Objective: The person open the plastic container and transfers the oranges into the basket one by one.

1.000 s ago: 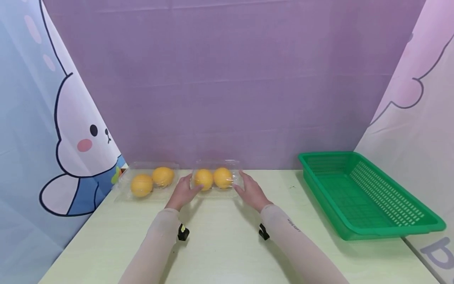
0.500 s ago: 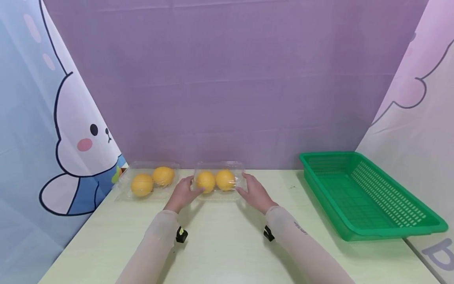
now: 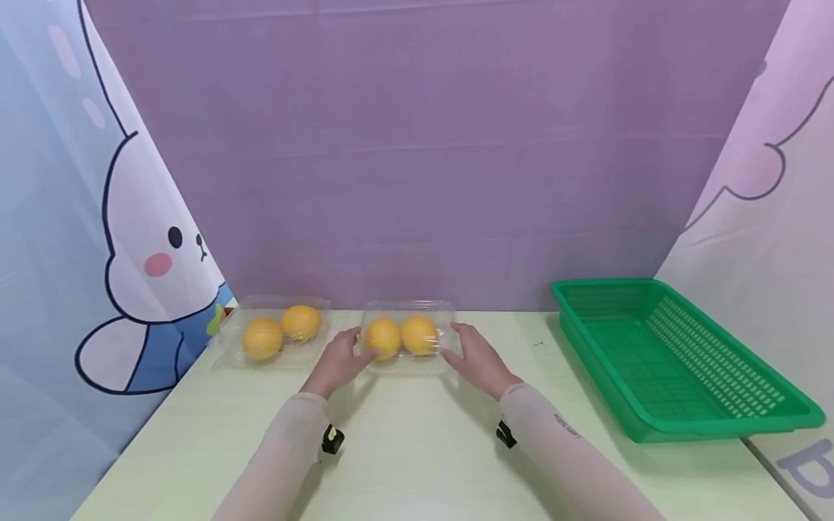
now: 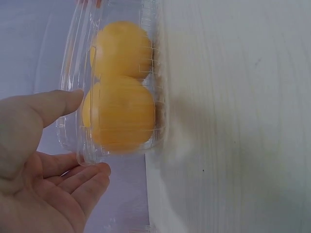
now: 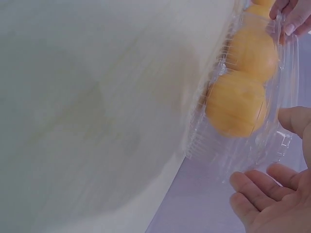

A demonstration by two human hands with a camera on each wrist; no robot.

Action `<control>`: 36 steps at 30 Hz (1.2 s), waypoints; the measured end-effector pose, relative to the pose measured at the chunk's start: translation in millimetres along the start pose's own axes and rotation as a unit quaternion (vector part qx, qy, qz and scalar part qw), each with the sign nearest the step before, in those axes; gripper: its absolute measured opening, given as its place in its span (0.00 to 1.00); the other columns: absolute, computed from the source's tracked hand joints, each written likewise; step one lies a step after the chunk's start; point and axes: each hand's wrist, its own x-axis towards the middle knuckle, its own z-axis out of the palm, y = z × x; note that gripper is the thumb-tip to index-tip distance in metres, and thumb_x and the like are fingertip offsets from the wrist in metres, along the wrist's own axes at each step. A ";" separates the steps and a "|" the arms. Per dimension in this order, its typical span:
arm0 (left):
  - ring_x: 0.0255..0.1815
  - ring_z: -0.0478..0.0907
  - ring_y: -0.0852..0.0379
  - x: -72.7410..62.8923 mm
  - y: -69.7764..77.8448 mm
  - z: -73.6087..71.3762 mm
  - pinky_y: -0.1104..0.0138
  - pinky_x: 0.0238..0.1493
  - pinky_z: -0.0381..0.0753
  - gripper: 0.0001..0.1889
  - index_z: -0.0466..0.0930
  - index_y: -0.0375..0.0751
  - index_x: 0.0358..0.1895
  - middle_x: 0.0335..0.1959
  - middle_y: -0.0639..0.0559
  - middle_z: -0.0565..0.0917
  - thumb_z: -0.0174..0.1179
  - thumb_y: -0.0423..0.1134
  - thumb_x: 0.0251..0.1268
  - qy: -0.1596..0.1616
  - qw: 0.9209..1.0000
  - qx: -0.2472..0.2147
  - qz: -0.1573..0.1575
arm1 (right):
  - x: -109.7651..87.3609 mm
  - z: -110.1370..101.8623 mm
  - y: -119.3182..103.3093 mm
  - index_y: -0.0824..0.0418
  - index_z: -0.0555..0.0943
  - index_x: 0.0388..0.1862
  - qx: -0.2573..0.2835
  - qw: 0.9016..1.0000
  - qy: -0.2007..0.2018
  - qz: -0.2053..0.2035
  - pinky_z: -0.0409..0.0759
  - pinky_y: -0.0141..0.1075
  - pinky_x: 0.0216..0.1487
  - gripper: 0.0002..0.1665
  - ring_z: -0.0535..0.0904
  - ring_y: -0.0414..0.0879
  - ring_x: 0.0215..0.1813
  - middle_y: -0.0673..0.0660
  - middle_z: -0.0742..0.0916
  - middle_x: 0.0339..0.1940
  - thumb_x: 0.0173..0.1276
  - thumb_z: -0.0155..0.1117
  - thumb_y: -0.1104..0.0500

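A clear plastic clamshell box (image 3: 409, 310) with two oranges (image 3: 382, 339) inside lies near the table's back edge in the head view. My left hand (image 3: 335, 364) grips its left end: in the left wrist view the thumb (image 4: 73, 101) lies at the box's upper edge and the fingers (image 4: 90, 187) bend at its corner. At the opposite end my right hand (image 3: 482, 362) holds it, thumb (image 5: 294, 119) along the side and fingertips (image 5: 240, 182) right at the corner in the right wrist view.
Another clear clamshell box (image 3: 224, 354) with two oranges (image 3: 262, 339) stands to the left, close to my left hand. A green plastic basket (image 3: 602, 383) with slotted sides sits on the right of the pale table (image 3: 410, 463). A purple cloth (image 3: 417, 159) hangs behind.
Both hands and the box between them have shifted a little to the right and closer to me. The left box and the basket stay where they were.
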 end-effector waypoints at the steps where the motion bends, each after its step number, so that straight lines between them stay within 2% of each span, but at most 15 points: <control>1: 0.64 0.71 0.33 -0.7 0.7 0.2 0.43 0.63 0.72 0.38 0.61 0.24 0.72 0.65 0.28 0.71 0.64 0.46 0.70 -0.001 1.000 0.002 0.002 | -1.0 -0.7 -0.1 0.66 0.62 0.76 -0.002 1.000 0.000 -0.001 0.64 0.52 0.72 0.41 0.64 0.58 0.74 0.64 0.70 0.73 0.74 0.63 0.48; 10: 0.64 0.71 0.34 -8.7 7.1 0.8 0.45 0.64 0.72 0.37 0.61 0.26 0.73 0.66 0.30 0.72 0.63 0.47 0.70 -0.015 1.000 0.014 -0.002 | -9.7 -6.3 1.8 0.66 0.63 0.76 -0.019 1.000 -0.002 -0.005 0.66 0.52 0.71 0.40 0.66 0.58 0.72 0.64 0.71 0.72 0.74 0.64 0.48; 24: 0.63 0.72 0.35 -19.2 16.1 3.2 0.46 0.64 0.71 0.37 0.63 0.24 0.71 0.63 0.30 0.74 0.64 0.46 0.70 -0.014 0.999 0.043 0.025 | -21.0 -13.0 4.2 0.67 0.65 0.73 -0.046 0.999 -0.004 -0.015 0.69 0.53 0.69 0.39 0.69 0.59 0.70 0.65 0.74 0.69 0.72 0.65 0.48; 36: 0.62 0.74 0.38 -26.7 19.4 5.6 0.47 0.62 0.74 0.36 0.64 0.25 0.71 0.62 0.33 0.74 0.64 0.47 0.70 -0.022 0.998 0.045 0.026 | -31.9 -17.0 9.0 0.67 0.65 0.73 -0.055 0.998 -0.004 -0.028 0.70 0.52 0.68 0.40 0.70 0.58 0.69 0.65 0.75 0.67 0.72 0.65 0.46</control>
